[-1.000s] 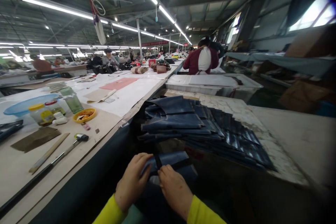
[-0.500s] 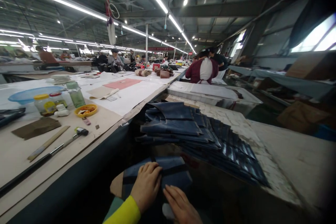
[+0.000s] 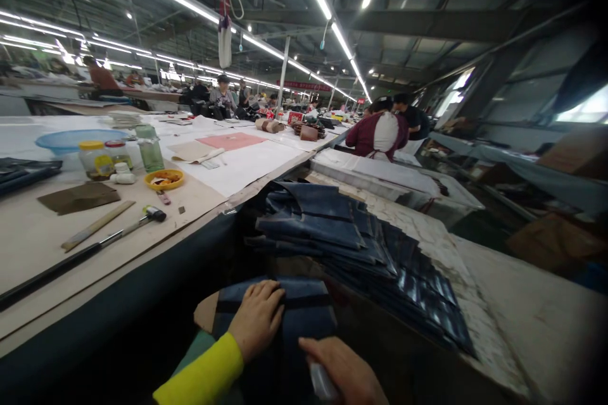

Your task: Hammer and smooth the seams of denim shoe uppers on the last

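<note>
My left hand [image 3: 259,316], in a yellow sleeve, lies with its fingers laid over a dark blue panel [image 3: 304,304] that looks like leather. Black strips cross this panel, and a tan piece [image 3: 206,312] shows at its left end. Near the panel's lower right edge, my right hand [image 3: 349,367] is curled around a whitish, smooth object [image 3: 323,383]. Only part of that object shows, so its kind is unclear. Beyond both hands lies a fanned stack of similar dark blue panels [image 3: 327,221].
On the table at left are a hammer [image 3: 154,214], a wooden stick [image 3: 97,226], a yellow dish [image 3: 164,180], glass jars [image 3: 95,159] and a green bottle [image 3: 150,150]. A blue basin [image 3: 61,141] sits behind. Co-workers, one in maroon [image 3: 361,137], are further off.
My right hand has moved slightly right and away from my left hand, showing more of the whitish object. My left hand stays on the panel. The camera view has turned a little left.
</note>
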Motion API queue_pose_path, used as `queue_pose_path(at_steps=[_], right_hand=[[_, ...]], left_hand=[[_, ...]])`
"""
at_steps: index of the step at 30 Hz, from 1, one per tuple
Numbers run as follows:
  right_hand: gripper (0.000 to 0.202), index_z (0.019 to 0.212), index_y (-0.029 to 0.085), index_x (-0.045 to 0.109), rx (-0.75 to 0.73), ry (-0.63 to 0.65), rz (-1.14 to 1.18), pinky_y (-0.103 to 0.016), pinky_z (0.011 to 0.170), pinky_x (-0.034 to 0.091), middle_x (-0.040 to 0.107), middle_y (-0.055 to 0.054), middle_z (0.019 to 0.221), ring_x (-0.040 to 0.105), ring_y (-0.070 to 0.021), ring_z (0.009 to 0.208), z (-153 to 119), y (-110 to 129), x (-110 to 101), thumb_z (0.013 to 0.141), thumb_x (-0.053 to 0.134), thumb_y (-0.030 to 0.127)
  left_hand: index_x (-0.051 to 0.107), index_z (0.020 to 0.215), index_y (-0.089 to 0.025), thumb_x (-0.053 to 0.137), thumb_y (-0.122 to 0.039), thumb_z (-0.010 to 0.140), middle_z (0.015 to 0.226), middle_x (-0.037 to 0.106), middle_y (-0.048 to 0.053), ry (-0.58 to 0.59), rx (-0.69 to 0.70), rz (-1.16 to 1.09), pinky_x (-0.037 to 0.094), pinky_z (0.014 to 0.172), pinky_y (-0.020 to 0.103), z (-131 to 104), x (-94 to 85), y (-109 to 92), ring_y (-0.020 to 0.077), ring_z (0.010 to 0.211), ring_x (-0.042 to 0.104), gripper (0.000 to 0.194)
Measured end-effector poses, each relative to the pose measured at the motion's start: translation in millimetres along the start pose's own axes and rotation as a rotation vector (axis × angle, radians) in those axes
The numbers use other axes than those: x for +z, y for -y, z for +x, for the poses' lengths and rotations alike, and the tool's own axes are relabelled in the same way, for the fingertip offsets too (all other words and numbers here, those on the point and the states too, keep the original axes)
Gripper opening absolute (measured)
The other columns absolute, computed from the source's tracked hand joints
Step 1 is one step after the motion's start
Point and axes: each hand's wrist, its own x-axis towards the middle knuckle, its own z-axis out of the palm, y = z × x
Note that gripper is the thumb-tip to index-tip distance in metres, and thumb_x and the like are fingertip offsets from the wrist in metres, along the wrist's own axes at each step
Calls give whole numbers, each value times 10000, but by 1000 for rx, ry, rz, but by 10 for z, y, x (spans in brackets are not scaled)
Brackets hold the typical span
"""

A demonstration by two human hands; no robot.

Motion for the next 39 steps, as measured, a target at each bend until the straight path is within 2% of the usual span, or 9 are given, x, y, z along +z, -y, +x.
queue_pose_path(at_steps=[8, 10, 14, 18, 22, 26, 30, 34, 39], right_hand=[[278, 1099, 254, 598, 348, -424, -214, -287, 850, 516, 658, -44, 1045, 635, -183, 945, 36, -435, -546, 855, 493, 337], [285, 1075, 233, 614, 397, -375, -167, -306, 846, 520, 667, -54, 1033, 638, -194, 950, 37, -581, -441, 853, 485, 356], [342, 1024, 181, 655, 560, -242, 13, -362, 830, 530, 692, -89, 1008, 650, -230, 951, -59, -943, 74, 843, 467, 402], [417, 988, 157, 673, 712, -230, 217, -366, 838, 517, 700, -106, 980, 647, -249, 959, -177, -1068, 399, 816, 470, 477], [441, 916, 163, 669, 769, -298, 288, -326, 812, 490, 691, -87, 915, 639, -243, 908, -111, -987, 366, 758, 501, 539], [417, 692, 169, 605, 826, -228, 285, -316, 672, 462, 624, -43, 681, 601, -219, 698, 40, -930, 320, 717, 517, 575], [383, 619, 182, 534, 833, -201, 283, -299, 605, 422, 553, -5, 607, 546, -188, 625, 154, -898, 323, 705, 554, 555], [329, 640, 193, 491, 689, -246, 224, -275, 601, 400, 514, 10, 637, 506, -153, 618, 342, -641, 177, 793, 518, 483], [223, 690, 189, 498, 325, -266, 153, -257, 695, 399, 503, -14, 765, 493, -136, 731, 681, 46, -150, 887, 453, 282]], left_hand=[[533, 1208, -265, 395, -293, 907, 1275, 530, 51, -19, 15, -25, 319, 1025, 442, -15, -10, -15, 239, 1196, 446, 332], [532, 1212, -260, 391, -290, 909, 1279, 528, 55, -18, 14, -21, 323, 1023, 437, -15, -13, -15, 237, 1200, 444, 335], [524, 1228, -249, 383, -290, 912, 1296, 517, 65, 2, 0, 0, 314, 1028, 445, -11, -17, 3, 241, 1217, 430, 348], [522, 1228, -254, 389, -301, 910, 1295, 516, 57, 16, 8, -6, 317, 1026, 440, -8, -27, 0, 242, 1216, 427, 348], [519, 1231, -266, 371, -314, 918, 1299, 513, 47, 19, -3, 5, 316, 1028, 433, -1, 2, 8, 234, 1214, 429, 350], [514, 1244, -268, 394, -375, 907, 1318, 500, 53, 31, -2, 10, 305, 1039, 451, -8, 19, 33, 245, 1226, 423, 373], [493, 1274, -272, 488, -476, 846, 1354, 476, 56, 66, 22, -25, 290, 1060, 470, -42, -18, 45, 268, 1256, 398, 474], [449, 1320, -262, 559, -543, 778, 1395, 433, 70, 84, 33, -90, 280, 1079, 485, -89, -42, 52, 288, 1284, 372, 620], [276, 1418, -244, 581, -588, 746, 1465, 315, 111, 65, 94, -206, 311, 1078, 468, -223, -178, 28, 296, 1317, 337, 814]])
